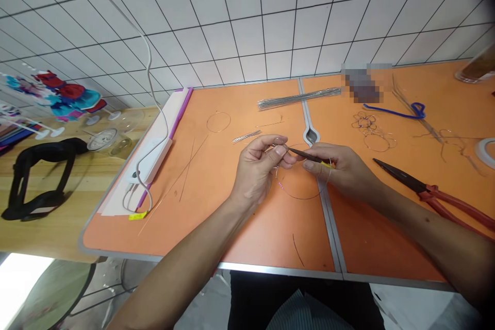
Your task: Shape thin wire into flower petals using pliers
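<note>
Above the middle of the orange table, my left hand [257, 167] is closed, its thumb and fingers pinching a thin wire [303, 198]. That wire curves in a wide loop below both hands, with a small pinkish stretch near its left side. In my right hand [344, 167] are slim dark-jawed pliers [307, 154] with a bit of yellow at the handle. Their tip points left and meets the wire at my left fingertips; the exact contact is too small to make out. My palm and fingers hide most of the pliers' handles.
Larger red-handled pliers [410, 178] lie at the right. Behind are a wire bundle [297, 98], a blue bent stem [394, 112] and a flower-shaped wire piece [364, 121]. A wire ring [218, 122], a short coil [246, 137] and a power strip [150, 160] lie leftward.
</note>
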Motion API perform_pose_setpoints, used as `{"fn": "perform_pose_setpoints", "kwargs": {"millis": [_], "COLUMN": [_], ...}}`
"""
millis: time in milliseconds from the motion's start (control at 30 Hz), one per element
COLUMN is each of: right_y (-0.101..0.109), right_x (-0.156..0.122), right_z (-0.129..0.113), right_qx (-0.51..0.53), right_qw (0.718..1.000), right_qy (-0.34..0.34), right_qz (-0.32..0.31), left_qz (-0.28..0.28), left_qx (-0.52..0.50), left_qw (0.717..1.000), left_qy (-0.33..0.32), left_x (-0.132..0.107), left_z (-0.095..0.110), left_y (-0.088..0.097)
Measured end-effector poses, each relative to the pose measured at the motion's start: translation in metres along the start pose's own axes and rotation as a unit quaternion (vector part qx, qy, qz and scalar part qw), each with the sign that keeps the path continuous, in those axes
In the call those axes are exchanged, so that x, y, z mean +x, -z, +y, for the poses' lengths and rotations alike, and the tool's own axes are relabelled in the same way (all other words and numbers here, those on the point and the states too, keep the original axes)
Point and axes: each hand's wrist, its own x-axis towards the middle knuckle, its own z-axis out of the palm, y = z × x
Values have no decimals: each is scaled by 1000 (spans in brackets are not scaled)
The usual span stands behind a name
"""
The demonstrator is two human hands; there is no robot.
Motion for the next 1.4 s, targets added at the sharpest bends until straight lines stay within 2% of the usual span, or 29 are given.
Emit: {"fn": "perform_pose_setpoints", "kwargs": {"millis": [133, 267, 567, 867, 1167, 1400], "right_y": [1, 1, -4, -11, -17, -16], "right_x": [0, 2, 3, 4, 5, 4], "right_z": [-3, -7, -1, 4, -1, -6], "right_qx": [72, 109, 119, 132, 140, 82], "right_qw": [994, 986, 982, 980, 978, 990], "right_qy": [-73, -106, -124, -123, -140, -111], "right_qz": [-38, -64, -76, -86, -66, -30], "left_qz": [2, 5, 16, 73, 76, 72], "left_qx": [-4, -25, -94, -150, -181, -200], "left_qw": [1000, 999, 993, 973, 966, 962], "left_qy": [13, 20, 71, 161, 166, 172], "left_x": [0, 1, 2, 1, 0, 0], "left_z": [-1, -2, -2, 7, 5, 4], "left_y": [0, -1, -6, -11, -10, -9]}}
